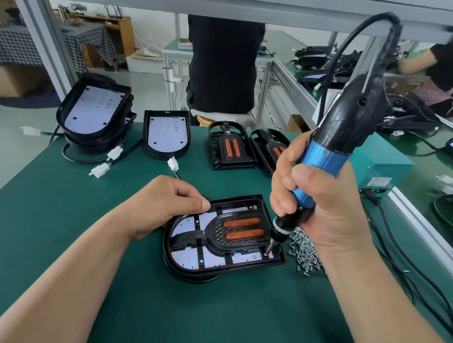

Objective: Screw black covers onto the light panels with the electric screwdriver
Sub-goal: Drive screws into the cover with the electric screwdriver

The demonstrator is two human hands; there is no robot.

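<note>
A black-framed light panel lies on the green table in front of me, with a black cover with two orange strips seated on it. My left hand presses on the panel's far left edge, fingers curled. My right hand grips the blue and black electric screwdriver upright; its bit tip touches a screw hole at the cover's near right corner. A heap of small silver screws lies just right of the panel.
At the back of the table sit a stack of light panels, a single panel with white connectors, and two spare black covers. A teal power box and cables lie right. A person stands beyond the table.
</note>
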